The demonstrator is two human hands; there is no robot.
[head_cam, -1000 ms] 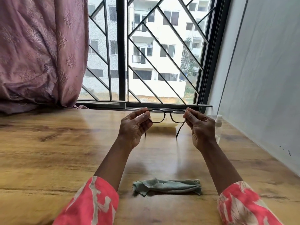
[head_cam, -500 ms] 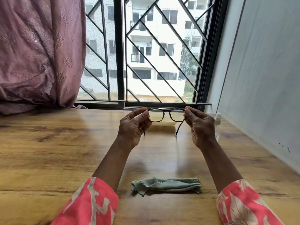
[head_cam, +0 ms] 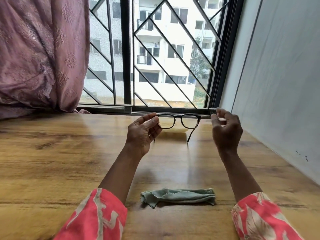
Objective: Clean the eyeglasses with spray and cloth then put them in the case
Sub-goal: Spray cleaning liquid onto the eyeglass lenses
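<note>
Black-framed eyeglasses (head_cam: 180,120) hang in the air above the wooden table (head_cam: 52,163), temples unfolded and pointing down. My left hand (head_cam: 142,134) pinches the frame's left end between thumb and fingers. My right hand (head_cam: 226,130) is a little to the right of the frame, apart from it, fingers loosely curled and holding nothing. A pale green cloth (head_cam: 178,196), folded and crumpled, lies on the table near me, between my forearms. The spray bottle is hidden behind my right hand. No case is visible.
A window with a black diagonal grille (head_cam: 155,66) runs along the table's far edge. A mauve curtain (head_cam: 39,54) hangs at the far left. A grey wall (head_cam: 280,84) borders the table on the right.
My right hand has let go of the frame's right end and moved a little to the right. My left hand still holds the eyeglasses.
</note>
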